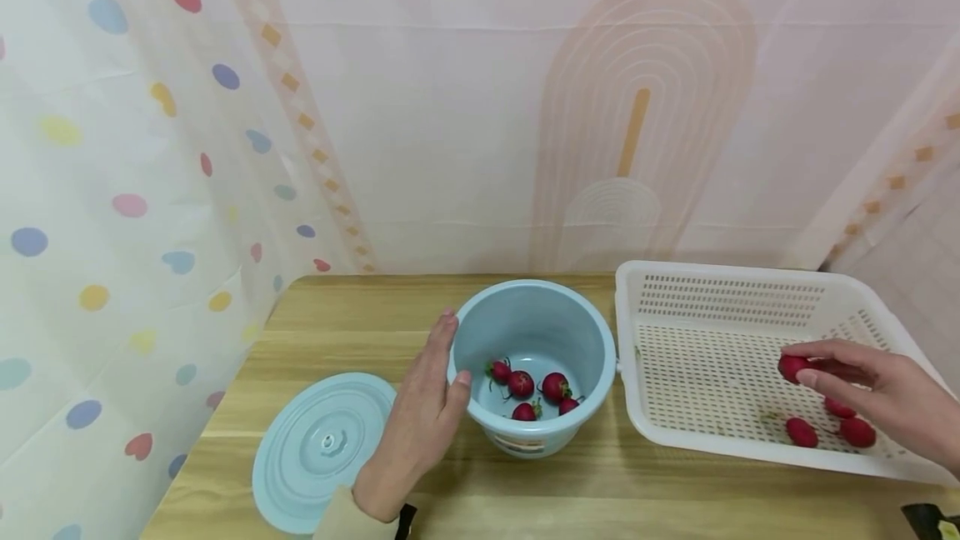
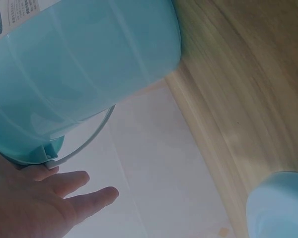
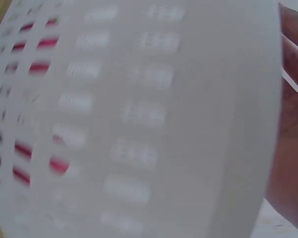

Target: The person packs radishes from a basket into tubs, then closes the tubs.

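Note:
In the head view a light blue bucket [image 1: 534, 323] stands mid-table, with several red radishes [image 1: 521, 384] on its floor. My left hand [image 1: 417, 413] rests against the bucket's left side, its fingers fairly straight along the rim. In the left wrist view those fingers [image 2: 92, 203] lie by the handle joint of the bucket [image 2: 84, 64]. My right hand [image 1: 881, 386] pinches a radish [image 1: 792, 368] between thumb and fingers, above a white plastic basket [image 1: 705, 365]. Below that hand, a few radishes [image 1: 802, 432] lie in the basket. The basket wall [image 3: 188, 119] hides most of the right hand in its wrist view.
A round blue lid [image 1: 318, 448] lies flat on the wooden table [image 1: 352, 307], left of the bucket. The basket's left rim stands close beside the bucket. A patterned curtain [image 1: 450, 123] hangs behind the table and along its left side.

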Motion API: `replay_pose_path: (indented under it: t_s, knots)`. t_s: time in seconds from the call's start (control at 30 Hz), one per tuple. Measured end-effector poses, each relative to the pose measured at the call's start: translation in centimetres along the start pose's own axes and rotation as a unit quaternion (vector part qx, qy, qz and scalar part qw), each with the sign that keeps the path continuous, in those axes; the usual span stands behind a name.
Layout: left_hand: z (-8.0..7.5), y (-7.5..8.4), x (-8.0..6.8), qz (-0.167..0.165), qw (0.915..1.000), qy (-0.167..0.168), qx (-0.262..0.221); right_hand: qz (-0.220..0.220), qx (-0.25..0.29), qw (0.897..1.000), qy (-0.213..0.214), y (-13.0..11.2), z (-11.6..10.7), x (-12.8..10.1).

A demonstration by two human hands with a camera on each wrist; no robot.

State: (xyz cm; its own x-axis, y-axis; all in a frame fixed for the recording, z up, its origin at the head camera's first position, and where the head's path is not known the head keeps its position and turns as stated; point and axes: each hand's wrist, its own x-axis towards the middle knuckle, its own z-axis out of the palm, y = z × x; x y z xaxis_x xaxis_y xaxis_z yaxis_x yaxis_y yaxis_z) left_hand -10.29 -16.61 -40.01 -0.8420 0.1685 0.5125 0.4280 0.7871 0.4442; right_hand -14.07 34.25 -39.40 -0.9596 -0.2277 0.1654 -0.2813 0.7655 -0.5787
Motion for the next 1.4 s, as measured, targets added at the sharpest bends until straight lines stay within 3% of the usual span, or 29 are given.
replay_pose_path:
  t_s: [0.27,0.53,0.9,1.07,1.3,1.4]
  knots:
    - [0.0,0.0,0.1,0.004,1.0000,0.003,-0.002,-0.015,0.054,0.998,0.039,-1.3,0.5,-0.2]
    - [0.1,0.1,0.2,0.006,1.0000,0.002,-0.003,-0.053,0.126,0.989,0.062,-2.9,0.8,-0.1]
    - [-0.1,0.2,0.1,0.004,1.0000,0.003,-0.003,-0.089,0.164,0.978,0.090,-6.6,1.2,0.2]
    - [-0.1,0.1,0.1,0.004,1.0000,0.003,-0.002,-0.140,0.190,0.965,0.111,-8.3,1.8,0.5]
    - [0.0,0.1,0.1,0.004,1.0000,0.000,-0.004,-0.205,0.240,0.943,0.107,-10.2,2.8,1.0]
    - [-0.1,0.1,0.1,0.002,1.0000,-0.002,-0.004,-0.229,0.280,0.926,0.110,-10.6,3.5,1.4]
